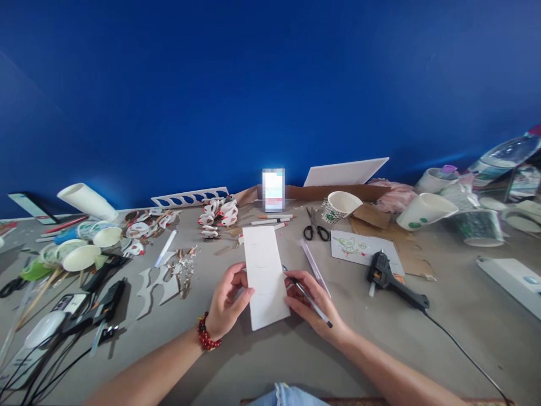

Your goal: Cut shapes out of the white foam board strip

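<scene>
From the head camera, we see the card (264, 279) at the dial's centre on the worktop (211, 372), its long axis near twelve to six. Our left grip (228, 304) grasps its edge at nine o'clock, fingers bent and thumb at the margin. Our right grip (323, 299) holds the pen (315, 305) and touches the edge near four. We judge the card light and fairly stiff, smooth but hardly slippery, apt to crease or dent if pinched hard. The long edges look the best hold, leaving the face and its faint curved marks free. The pen looks light, slim and ready to roll.

Of the containers, a patterned cup (330, 210) leans between one and two o'clock. At two, a dotted cup (422, 213) tilts over; farther off, another cup (426, 183) has a purple thing (448, 168) at its mouth, and a clear bottle (505, 159) slants; we cannot tell what it holds. Nested cups (80, 258) lie at nine, a plain cup (87, 200) at ten.
</scene>
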